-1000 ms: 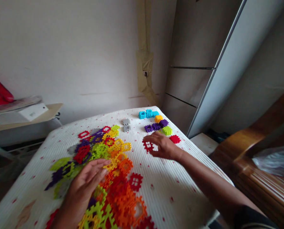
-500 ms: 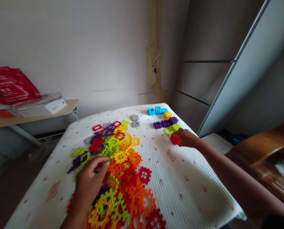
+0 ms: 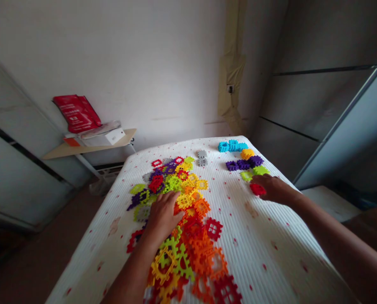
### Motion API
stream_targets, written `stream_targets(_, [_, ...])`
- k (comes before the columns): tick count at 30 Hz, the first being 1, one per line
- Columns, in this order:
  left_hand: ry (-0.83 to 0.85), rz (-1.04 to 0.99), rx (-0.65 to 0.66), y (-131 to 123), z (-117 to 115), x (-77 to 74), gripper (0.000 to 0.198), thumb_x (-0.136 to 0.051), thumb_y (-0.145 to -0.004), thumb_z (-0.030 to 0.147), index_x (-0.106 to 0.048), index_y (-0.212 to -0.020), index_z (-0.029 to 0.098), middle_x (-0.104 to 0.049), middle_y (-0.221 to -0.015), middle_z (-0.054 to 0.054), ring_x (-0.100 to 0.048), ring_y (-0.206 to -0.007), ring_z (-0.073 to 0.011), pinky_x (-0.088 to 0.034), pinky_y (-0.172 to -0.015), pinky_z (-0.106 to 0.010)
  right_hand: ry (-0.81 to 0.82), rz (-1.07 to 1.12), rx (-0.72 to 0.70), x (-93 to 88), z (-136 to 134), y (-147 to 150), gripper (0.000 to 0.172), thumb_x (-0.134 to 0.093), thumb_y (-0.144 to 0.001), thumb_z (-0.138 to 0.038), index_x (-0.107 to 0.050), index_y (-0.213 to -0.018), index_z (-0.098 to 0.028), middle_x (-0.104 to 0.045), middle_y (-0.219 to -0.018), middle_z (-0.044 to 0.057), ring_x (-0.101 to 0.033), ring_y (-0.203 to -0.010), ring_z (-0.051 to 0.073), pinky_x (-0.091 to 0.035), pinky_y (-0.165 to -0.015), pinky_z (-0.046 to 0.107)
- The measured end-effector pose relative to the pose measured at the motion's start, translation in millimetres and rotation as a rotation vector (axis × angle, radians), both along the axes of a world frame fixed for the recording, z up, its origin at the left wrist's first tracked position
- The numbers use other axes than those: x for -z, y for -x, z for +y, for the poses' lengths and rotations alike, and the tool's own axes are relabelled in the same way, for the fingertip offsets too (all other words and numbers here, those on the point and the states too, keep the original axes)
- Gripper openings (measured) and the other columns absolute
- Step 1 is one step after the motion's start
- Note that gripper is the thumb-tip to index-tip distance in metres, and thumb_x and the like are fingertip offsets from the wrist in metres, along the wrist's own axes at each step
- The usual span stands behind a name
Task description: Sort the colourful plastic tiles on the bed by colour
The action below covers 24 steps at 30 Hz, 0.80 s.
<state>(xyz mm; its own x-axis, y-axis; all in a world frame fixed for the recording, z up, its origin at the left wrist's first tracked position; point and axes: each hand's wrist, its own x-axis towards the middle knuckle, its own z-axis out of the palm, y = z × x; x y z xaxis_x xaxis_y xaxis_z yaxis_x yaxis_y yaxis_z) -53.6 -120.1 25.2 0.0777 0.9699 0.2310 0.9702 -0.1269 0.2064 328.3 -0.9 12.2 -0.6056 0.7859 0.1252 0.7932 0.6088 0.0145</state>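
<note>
Loosely bent, the right hand (image 3: 271,187) meets the red block (image 3: 257,189) at two o'clock, perhaps steadying it; grip unclear. At nine o'clock, the left hand (image 3: 165,213), half-curled over loose pieces (image 3: 193,227), hides whether it holds any.

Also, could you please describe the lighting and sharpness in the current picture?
Head view: light uneven, brighter on the wall, dark on the floor; the cabinet at right leans, likely lens distortion; the red piece at the right hand looks soft.

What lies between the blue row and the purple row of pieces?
In the head view, a yellow block lies between blue row and purple row.
</note>
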Motion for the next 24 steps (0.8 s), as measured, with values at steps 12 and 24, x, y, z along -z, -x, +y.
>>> stream_targets(12, [-0.017,-0.014,0.100,7.3,10.0,2.3,0.029,-0.047,-0.080,0.014,-0.068,-0.099,0.021,-0.068,-0.098,-0.007,-0.058,-0.094,-0.0207,-0.042,-0.088,-0.034,-0.013,0.178,-0.216,-11.1,-27.3,64.5,0.034,-0.059,-0.074,-0.014,-0.061,-0.108,-0.018,-0.059,-0.120,0.011,-0.055,-0.107,0.027,-0.046,-0.090,0.045])
stream_targets(24, [0.170,-1.042,-0.134,8.5,7.8,-1.4,0.053,-0.060,-0.070,0.037,-0.059,-0.115,0.009,-0.070,-0.095,-0.008,-0.064,-0.083,-0.0203,-0.049,-0.076,-0.030,-0.066,0.528,-0.447,-13.4,-47.2,141.9,0.040,-0.055,-0.083,-0.022,-0.049,-0.123,-0.019,-0.056,-0.123,0.013,-0.053,-0.108,0.022,-0.046,-0.088,0.039])
